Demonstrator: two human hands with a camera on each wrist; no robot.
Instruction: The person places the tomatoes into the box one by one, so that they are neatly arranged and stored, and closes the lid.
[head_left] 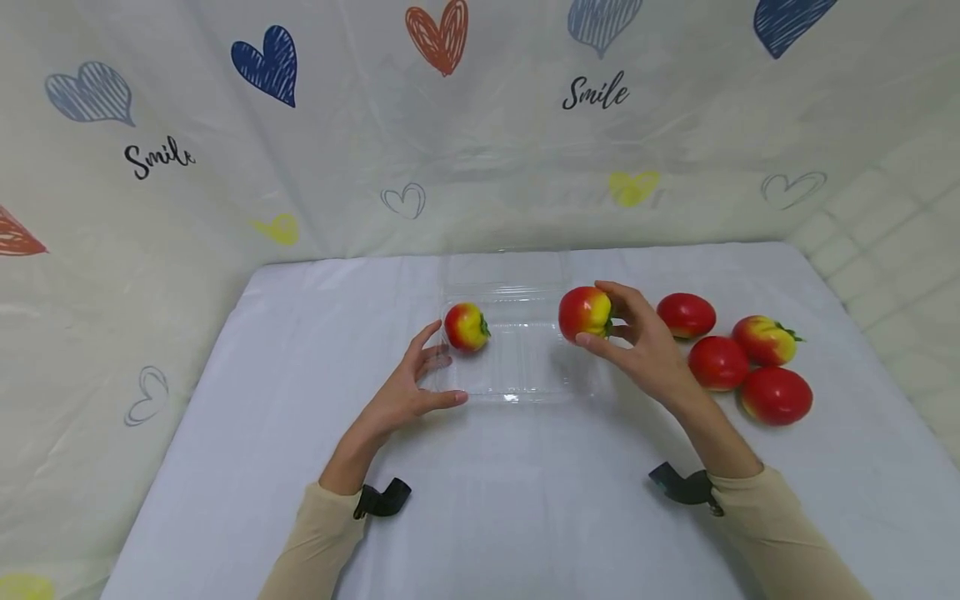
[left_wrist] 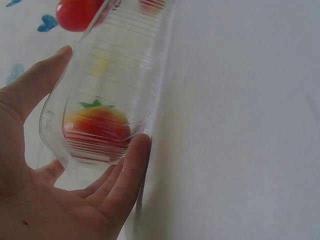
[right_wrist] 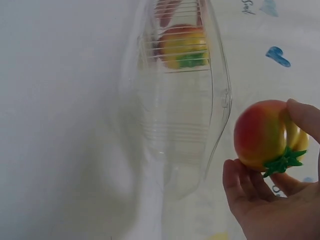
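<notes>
- Head view: your right hand (head_left: 637, 340) pinches red-yellow fruit (head_left: 582, 312) over right part of clear box (head_left: 517, 395).
- Your left hand (head_left: 408, 387): fingers spread at its left end, beside boxed fruit (head_left: 464, 327).
- Four loose fruits (head_left: 718, 363) right, near your wrist.

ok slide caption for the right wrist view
A right hand holds a red-and-yellow tomato near a clear plastic container with a second tomato inside.

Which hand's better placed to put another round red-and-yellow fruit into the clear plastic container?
Right hand, likely: it holds a fruit near the container's right end; the left hand is at the other.
</notes>
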